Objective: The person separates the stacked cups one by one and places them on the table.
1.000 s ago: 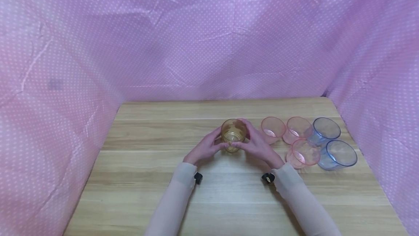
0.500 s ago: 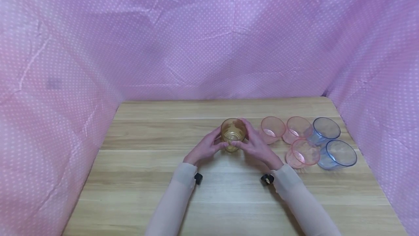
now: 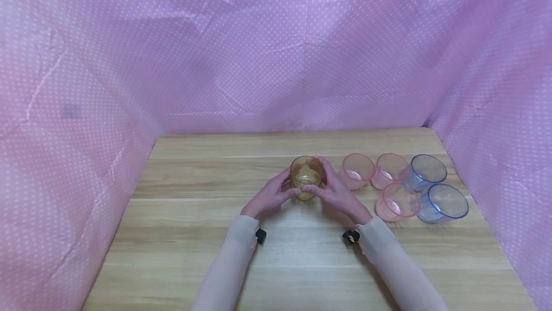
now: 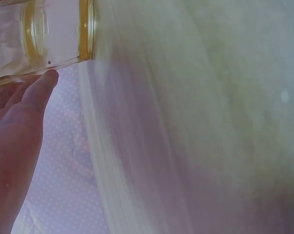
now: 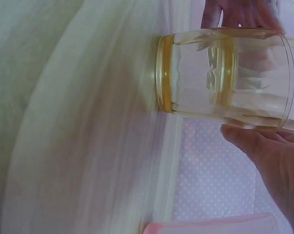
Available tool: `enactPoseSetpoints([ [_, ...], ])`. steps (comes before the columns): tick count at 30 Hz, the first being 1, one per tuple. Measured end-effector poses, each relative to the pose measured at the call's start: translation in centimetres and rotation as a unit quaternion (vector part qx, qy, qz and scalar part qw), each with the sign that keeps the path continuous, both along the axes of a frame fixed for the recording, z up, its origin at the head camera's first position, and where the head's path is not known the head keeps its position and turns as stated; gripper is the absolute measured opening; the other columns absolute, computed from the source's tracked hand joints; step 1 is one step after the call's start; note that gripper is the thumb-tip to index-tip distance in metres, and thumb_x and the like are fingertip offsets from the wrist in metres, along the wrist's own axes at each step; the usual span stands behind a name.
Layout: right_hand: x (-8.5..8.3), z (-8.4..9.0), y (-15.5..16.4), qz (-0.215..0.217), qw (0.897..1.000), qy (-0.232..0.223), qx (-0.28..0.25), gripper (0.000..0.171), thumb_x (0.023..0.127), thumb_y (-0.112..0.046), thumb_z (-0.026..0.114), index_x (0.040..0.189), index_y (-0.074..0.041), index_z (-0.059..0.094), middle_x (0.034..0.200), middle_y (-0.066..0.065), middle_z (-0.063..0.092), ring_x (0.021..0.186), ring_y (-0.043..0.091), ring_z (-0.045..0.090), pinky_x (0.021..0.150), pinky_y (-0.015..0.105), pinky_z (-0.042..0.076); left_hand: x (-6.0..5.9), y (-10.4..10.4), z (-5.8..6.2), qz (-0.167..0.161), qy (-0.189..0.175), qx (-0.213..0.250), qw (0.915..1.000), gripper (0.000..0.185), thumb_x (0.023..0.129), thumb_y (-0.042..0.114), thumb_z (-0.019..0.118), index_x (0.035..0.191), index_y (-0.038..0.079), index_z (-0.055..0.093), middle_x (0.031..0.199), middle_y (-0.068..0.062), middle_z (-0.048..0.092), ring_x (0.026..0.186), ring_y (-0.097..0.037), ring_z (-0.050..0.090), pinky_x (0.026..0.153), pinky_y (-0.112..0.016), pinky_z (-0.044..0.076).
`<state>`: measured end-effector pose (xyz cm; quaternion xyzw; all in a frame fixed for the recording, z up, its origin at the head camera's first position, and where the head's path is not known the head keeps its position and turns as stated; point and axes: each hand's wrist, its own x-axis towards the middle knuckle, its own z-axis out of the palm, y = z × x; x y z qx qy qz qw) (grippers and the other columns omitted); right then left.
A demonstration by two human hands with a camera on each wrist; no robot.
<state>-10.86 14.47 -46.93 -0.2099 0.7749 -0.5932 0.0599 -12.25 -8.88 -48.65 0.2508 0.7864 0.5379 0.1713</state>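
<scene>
An amber drinking glass [image 3: 306,171] stands upright at the middle of the table, held from both sides. My left hand [image 3: 270,195] grips its left side, thumb at the near side. My right hand [image 3: 340,195] grips the right side, its thumb close to the left one. In the right wrist view the amber glass [image 5: 193,78] shows a second thick amber ring partway up inside, which looks like another glass nested in it. Its base meets the table or is very close to it. The left wrist view catches the lower part of the amber glass [image 4: 59,34].
To the right stand three pink glasses [image 3: 358,169], [image 3: 390,169], [image 3: 397,201] and two blue glasses [image 3: 427,172], [image 3: 446,201], close together. The wooden table [image 3: 194,244] meets pink dotted cloth [image 3: 276,62] at the back and sides.
Almost nothing differs; both hands keep their hold on the amber glass in the same place. The whole view has shifted very slightly.
</scene>
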Motion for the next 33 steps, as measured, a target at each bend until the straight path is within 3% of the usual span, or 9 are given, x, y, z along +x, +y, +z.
enactPoseSetpoints([
  [12, 0.1, -0.4, 0.3, 0.001, 0.999, -0.012, -0.029, 0.083, 0.096, -0.014, 0.076, 0.16, -0.009, 0.024, 0.164, 0.015, 0.035, 0.151, 0.037, 0.032, 0.124, 0.058, 0.025, -0.2, -0.1, 0.0, -0.01, -0.01, 0.007, 0.9999, 0.08, 0.101, 0.019, 0.067, 0.167, 0.024, 0.021, 0.165, -0.008, 0.037, 0.145, -0.026, 0.045, 0.12, -0.037, 0.037],
  [17, 0.0, -0.3, 0.1, -0.006, 1.0, 0.002, -0.022, 0.084, 0.093, -0.016, 0.079, 0.159, -0.01, 0.027, 0.162, 0.012, 0.04, 0.15, 0.033, 0.036, 0.124, 0.055, 0.027, -0.2, -0.1, 0.0, 0.001, -0.024, 0.006, 0.9997, 0.08, 0.1, 0.022, 0.069, 0.166, 0.025, 0.024, 0.164, -0.007, 0.038, 0.146, -0.026, 0.043, 0.121, -0.038, 0.035],
  [22, 0.1, -0.2, 0.0, -0.02, 0.999, 0.011, -0.029, 0.086, 0.09, -0.01, 0.082, 0.158, -0.009, 0.028, 0.158, 0.01, 0.044, 0.146, 0.032, 0.041, 0.124, 0.057, 0.027, -0.4, -0.3, 0.1, 0.008, -0.016, -0.005, 0.9998, 0.081, 0.098, 0.024, 0.072, 0.165, 0.024, 0.027, 0.161, -0.01, 0.042, 0.144, -0.028, 0.047, 0.12, -0.04, 0.038],
  [28, 0.5, 0.5, -0.1, -0.042, 0.996, 0.059, -0.049, 0.087, 0.087, 0.001, 0.081, 0.156, -0.003, 0.028, 0.157, 0.017, 0.044, 0.143, 0.037, 0.043, 0.123, 0.059, 0.027, -0.5, 0.0, 0.5, 0.026, -0.003, -0.021, 0.9994, 0.087, 0.091, 0.028, 0.082, 0.163, 0.023, 0.032, 0.161, -0.009, 0.043, 0.144, -0.028, 0.046, 0.12, -0.046, 0.037],
  [33, 1.0, 1.3, 0.0, -0.061, 0.992, 0.094, -0.061, 0.09, 0.084, 0.008, 0.08, 0.157, -0.001, 0.028, 0.156, 0.022, 0.044, 0.144, 0.04, 0.043, 0.123, 0.058, 0.027, -0.5, 0.7, 0.8, 0.038, 0.011, -0.013, 0.9991, 0.095, 0.085, 0.021, 0.088, 0.162, 0.019, 0.034, 0.16, -0.009, 0.045, 0.143, -0.028, 0.047, 0.119, -0.043, 0.04],
])
